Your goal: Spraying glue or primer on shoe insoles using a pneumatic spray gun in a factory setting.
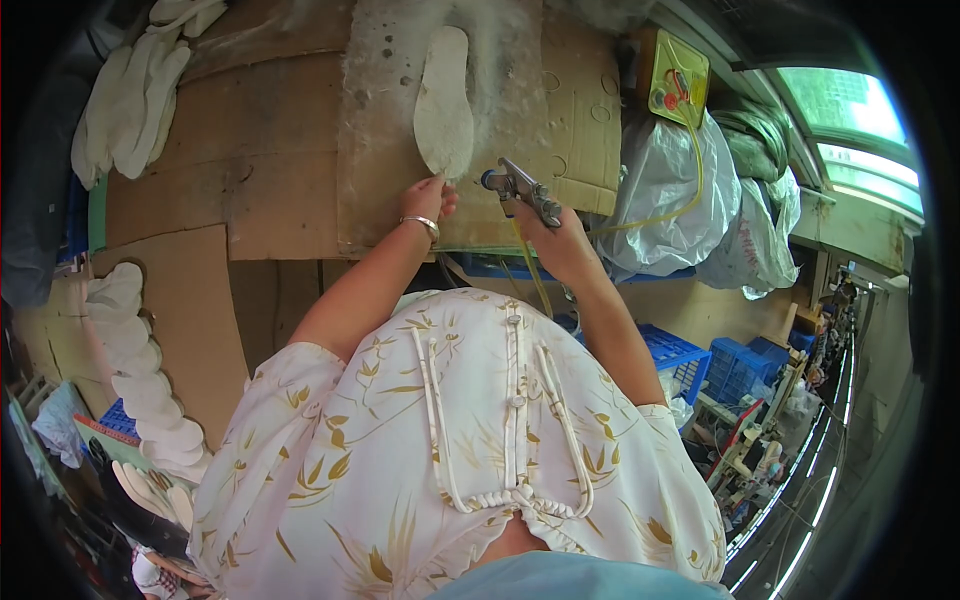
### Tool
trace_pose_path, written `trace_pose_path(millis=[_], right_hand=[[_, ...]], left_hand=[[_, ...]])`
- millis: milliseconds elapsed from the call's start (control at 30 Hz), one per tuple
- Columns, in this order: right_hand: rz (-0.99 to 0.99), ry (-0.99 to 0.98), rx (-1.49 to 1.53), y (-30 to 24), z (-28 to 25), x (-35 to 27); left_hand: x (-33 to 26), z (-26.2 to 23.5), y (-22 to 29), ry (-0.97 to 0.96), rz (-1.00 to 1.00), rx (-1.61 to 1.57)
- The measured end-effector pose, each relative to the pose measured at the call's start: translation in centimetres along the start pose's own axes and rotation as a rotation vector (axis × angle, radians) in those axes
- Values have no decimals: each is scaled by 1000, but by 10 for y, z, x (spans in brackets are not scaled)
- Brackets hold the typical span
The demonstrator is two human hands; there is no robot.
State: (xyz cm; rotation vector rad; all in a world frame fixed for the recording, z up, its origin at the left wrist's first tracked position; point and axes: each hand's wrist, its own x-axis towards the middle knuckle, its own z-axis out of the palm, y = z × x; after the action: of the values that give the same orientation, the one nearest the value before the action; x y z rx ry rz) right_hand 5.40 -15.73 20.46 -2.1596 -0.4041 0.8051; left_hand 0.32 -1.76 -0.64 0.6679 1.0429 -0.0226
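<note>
Head view: left hand (pixel 430 199) pinching the near end of the insole (pixel 444 100) between thumb and fingers, other fingers curled in; bracelet (pixel 420 226) on that wrist. Insole is pale, lies flat on the cardboard (pixel 290 190), upper middle of view, long axis pointing away from the person; far end narrower, near end wider. Cardboard around it has whitish fuzzy residue plus a few dark spots to the left of the insole

Right hand (pixel 556 238) wrapped round the grip of the spray gun (pixel 524 190), metal, blue ring at the front; gun is apart from the insole, just right of its near end, front facing left. Can't tell if the trigger is pressed. Yellow hose (pixel 697 165) runs from the yellow tin (pixel 680 76) at upper right, down and back toward the right wrist; small red items in the tin

Right of cardboard: clear plastic bag (pixel 672 195) below the tin, second bag (pixel 755 235) next to it, blue crates (pixel 738 370) lower down, window (pixel 840 110) at far upper right

Left side: pile of long white pieces (pixel 133 105) at upper left, overlapping row of white rounded pieces (pixel 145 360) below

Person wears a white patterned blouse (pixel 470 430)
</note>
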Motion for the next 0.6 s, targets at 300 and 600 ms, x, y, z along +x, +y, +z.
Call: trace_pose_path(millis=[300,600], right_hand=[[54,65,4,-27,0,-1],[-4,-48,-31,-12,13,7]], left_hand=[[0,-2,-1,-6,-1,-8],[2,-3,-2,-32,-3,-6]])
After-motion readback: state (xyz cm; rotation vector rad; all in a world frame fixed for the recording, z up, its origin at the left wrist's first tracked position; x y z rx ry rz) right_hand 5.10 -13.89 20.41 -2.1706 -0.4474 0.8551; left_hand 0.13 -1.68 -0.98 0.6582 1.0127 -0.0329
